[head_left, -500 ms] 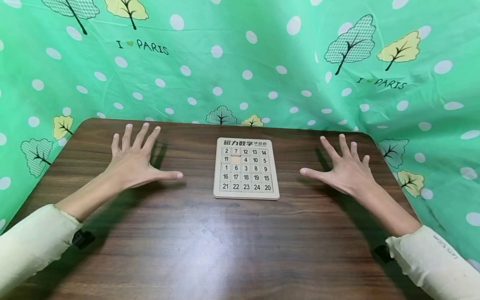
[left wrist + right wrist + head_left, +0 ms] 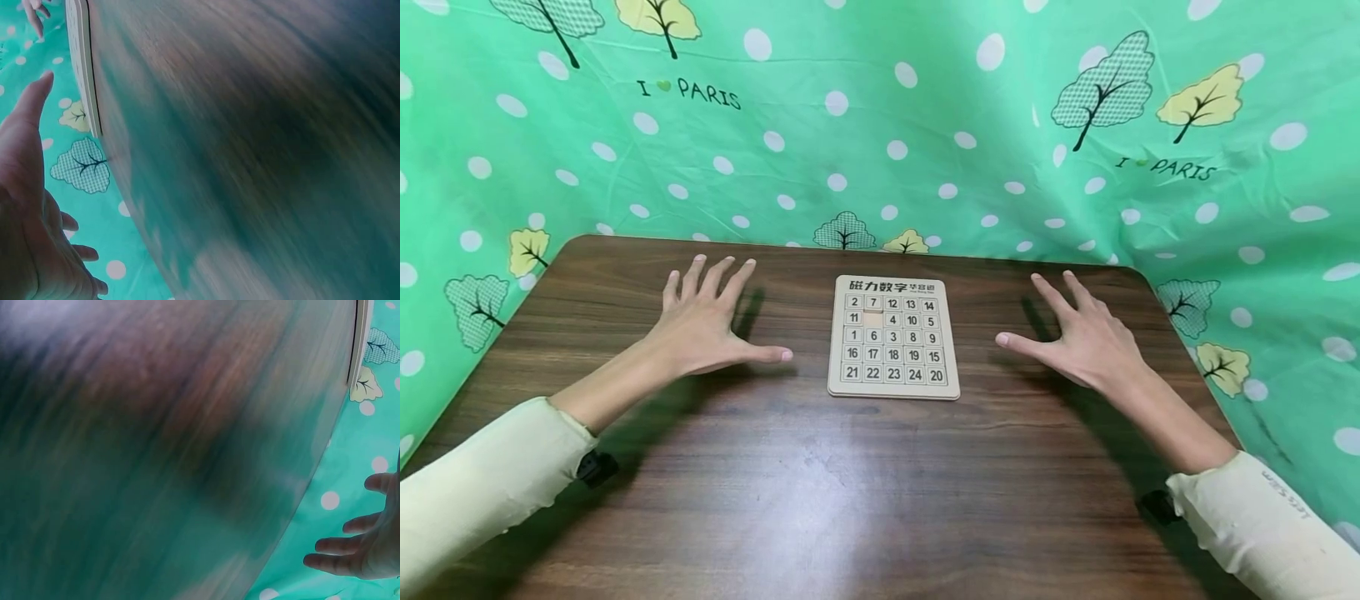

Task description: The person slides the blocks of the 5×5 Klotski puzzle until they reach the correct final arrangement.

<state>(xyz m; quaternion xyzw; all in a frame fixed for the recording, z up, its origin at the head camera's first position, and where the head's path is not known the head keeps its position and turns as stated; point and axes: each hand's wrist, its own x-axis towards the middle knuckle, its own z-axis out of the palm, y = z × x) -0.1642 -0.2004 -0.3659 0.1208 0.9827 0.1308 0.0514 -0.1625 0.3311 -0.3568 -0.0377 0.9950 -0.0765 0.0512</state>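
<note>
A wooden sliding number puzzle (image 2: 893, 337) lies flat on the table between the two hands. Its numbered tiles leave one gap, in the second row beneath the 7. To its left, my left hand (image 2: 703, 325) hovers with fingers spread and thumb pointing at the board, touching nothing. My right hand (image 2: 1086, 337) is held likewise on the other side, apart from the puzzle; its outer fingers are partly hidden. The left wrist view shows the left hand (image 2: 28, 206) and the puzzle's edge (image 2: 84, 69); in the right wrist view several fingers of the right hand (image 2: 369, 544) appear.
Dark wood grain covers the table (image 2: 820, 483), which has rounded far corners. A green dotted cloth (image 2: 865, 75) with printed trees hangs behind it and at the sides. Dark straps (image 2: 597, 469) show at the sleeve cuffs.
My left hand has moved to the right, closer to the puzzle. The right hand has shifted slightly left, its outer fingers now less visible. The puzzle's tiles look the same.
</note>
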